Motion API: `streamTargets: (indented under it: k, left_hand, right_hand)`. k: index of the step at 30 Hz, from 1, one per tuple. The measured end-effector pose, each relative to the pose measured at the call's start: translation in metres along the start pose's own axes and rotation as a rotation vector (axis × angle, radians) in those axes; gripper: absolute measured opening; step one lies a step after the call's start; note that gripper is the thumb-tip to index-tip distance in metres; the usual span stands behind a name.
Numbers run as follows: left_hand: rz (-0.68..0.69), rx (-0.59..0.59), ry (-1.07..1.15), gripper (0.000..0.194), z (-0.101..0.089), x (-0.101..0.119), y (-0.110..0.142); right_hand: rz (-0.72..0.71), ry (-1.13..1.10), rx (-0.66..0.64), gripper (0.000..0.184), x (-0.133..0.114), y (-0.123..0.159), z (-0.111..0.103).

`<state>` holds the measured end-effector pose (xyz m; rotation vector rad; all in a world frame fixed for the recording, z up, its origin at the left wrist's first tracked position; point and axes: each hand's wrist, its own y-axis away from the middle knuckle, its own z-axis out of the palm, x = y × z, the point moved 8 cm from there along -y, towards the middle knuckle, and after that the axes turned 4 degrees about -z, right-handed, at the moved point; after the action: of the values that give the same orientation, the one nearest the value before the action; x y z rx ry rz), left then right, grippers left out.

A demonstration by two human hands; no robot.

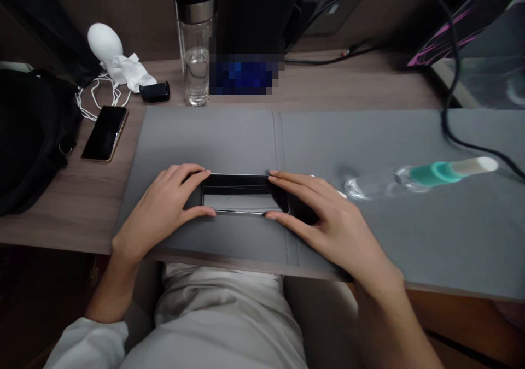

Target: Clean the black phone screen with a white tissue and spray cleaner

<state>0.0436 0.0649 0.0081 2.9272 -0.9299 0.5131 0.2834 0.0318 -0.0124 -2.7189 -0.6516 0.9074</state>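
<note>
A smartphone (240, 201) with a dark, glossy, reflecting screen lies sideways between my two hands, on or just above the grey desk mat (205, 134). My left hand (164, 205) grips its left end, fingers on the far edge and thumb on the near edge. The right end is held the same way by my right hand (328, 210), whose palm hides part of that end. Beside the right hand's knuckles, a bit of something white shows, mostly covered by the hand. A clear bottle (377, 186) with a green collar and pale cap lies to the right.
Behind the mat stands a glass water flask (197, 74) with a black lid. At the left are a second phone (105, 134), a small black object (155, 92), crumpled tissue (133, 72), a white egg-shaped device (105, 41) and a black bag (33, 139). A black cable (449, 95) crosses the right side.
</note>
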Motion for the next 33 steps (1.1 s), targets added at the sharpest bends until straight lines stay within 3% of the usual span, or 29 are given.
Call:
streamTargets:
  k: [33]
  left_hand:
    - [-0.018,0.003,0.018,0.065,-0.0005,-0.0005,-0.0005]
  right_hand:
    - [0.024,-0.026,-0.048,0.053,0.0006,-0.0002,0.003]
